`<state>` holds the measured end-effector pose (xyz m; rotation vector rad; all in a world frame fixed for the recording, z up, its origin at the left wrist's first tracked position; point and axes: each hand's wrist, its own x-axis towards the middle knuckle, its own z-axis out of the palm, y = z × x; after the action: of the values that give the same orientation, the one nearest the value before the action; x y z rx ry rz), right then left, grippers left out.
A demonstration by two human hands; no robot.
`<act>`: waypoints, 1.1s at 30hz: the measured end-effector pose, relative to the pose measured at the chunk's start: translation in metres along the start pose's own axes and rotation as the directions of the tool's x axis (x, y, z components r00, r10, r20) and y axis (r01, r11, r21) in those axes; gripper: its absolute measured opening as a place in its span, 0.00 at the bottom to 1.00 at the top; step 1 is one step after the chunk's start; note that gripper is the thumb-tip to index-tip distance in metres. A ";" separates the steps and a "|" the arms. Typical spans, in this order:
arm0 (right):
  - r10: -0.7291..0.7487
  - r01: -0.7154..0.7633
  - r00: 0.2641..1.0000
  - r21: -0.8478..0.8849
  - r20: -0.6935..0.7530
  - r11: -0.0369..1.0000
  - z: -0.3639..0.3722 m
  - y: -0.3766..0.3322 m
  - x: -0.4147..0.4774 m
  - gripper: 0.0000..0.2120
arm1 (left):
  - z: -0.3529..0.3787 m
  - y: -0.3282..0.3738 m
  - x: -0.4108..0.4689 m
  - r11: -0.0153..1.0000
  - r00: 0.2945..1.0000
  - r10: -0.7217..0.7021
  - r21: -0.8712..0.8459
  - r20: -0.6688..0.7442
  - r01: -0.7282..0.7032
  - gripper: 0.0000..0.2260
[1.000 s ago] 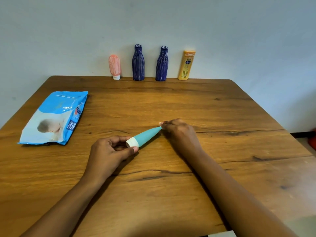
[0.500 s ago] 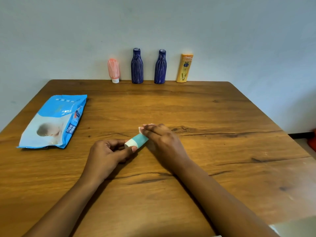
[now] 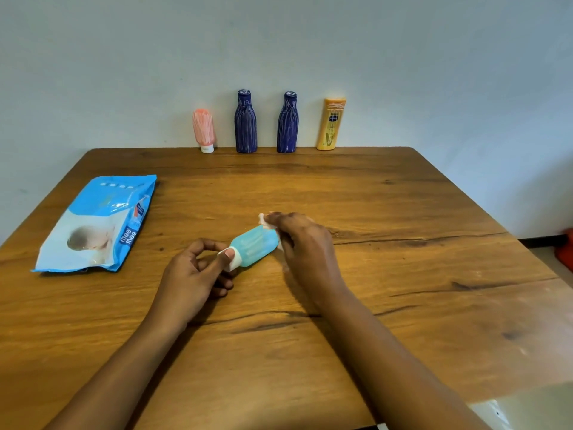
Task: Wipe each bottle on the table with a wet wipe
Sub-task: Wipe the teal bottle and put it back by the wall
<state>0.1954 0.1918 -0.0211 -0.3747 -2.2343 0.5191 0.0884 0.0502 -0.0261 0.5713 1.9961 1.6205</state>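
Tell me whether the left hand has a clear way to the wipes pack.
Probably yes: only bare table lies between the left hand and the wipes pack. It pinches the teal bottle by one end, though, and would have to let go first.

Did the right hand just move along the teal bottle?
Yes: the right hand slid away from the white cap, uncovering more of the teal bottle.

Both forearms reach forward, the left hand (image 3: 192, 274) pinching the teal bottle (image 3: 254, 246) at its cap, the right hand (image 3: 305, 246) gripping the wipe (image 3: 263, 219).

Grained cracked wood table (image 3: 372, 197), glossy plastic wipes pack (image 3: 102, 218), seemingly matt teal bottle (image 3: 254, 246)
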 end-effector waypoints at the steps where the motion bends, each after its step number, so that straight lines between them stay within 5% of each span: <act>1: -0.019 0.019 1.000 0.015 0.015 1.000 0.004 -0.002 -0.001 0.14 | 0.000 -0.001 0.000 1.000 1.000 0.001 -0.002 -0.003 -0.001 0.05; 6: -0.046 0.057 0.980 -0.054 0.194 0.997 0.025 -0.005 -0.005 0.15 | -0.002 -0.005 -0.001 1.000 1.000 0.024 -0.016 0.008 -0.023 0.08; 15: -0.101 0.119 0.948 -0.040 0.302 0.992 0.033 -0.017 -0.017 0.17 | -0.003 -0.010 -0.003 0.990 0.991 0.133 0.043 0.002 -0.133 0.13; 21: 0.049 -0.002 0.968 -0.188 0.248 0.982 0.016 0.018 -0.014 0.15 | -0.003 -0.010 -0.003 0.980 0.985 0.170 0.108 -0.018 -0.167 0.15; 25: 0.238 -0.229 0.970 -0.155 0.044 0.961 0.002 0.038 -0.005 0.15 | -0.003 -0.011 -0.002 0.975 0.984 0.176 0.146 -0.030 -0.170 0.15; 27: 0.164 -0.162 0.986 -0.090 0.012 0.983 0.007 0.018 -0.006 0.16 | -0.004 -0.010 -0.003 0.966 0.981 0.192 0.180 -0.029 -0.183 0.14; 30: -0.060 0.066 0.972 -0.022 0.225 0.998 0.025 -0.017 -0.016 0.16 | -0.004 -0.012 -0.002 0.960 0.979 0.203 0.199 -0.022 -0.195 0.13; 33: -0.061 0.083 0.966 -0.076 0.252 0.994 0.028 -0.004 -0.016 0.18 | -0.004 -0.013 -0.002 0.951 0.978 0.209 0.238 -0.027 -0.197 0.13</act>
<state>0.1838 0.1743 -0.0461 -0.2835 -2.5100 0.4531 0.0876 0.0437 -0.0385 0.8557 2.2476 1.5371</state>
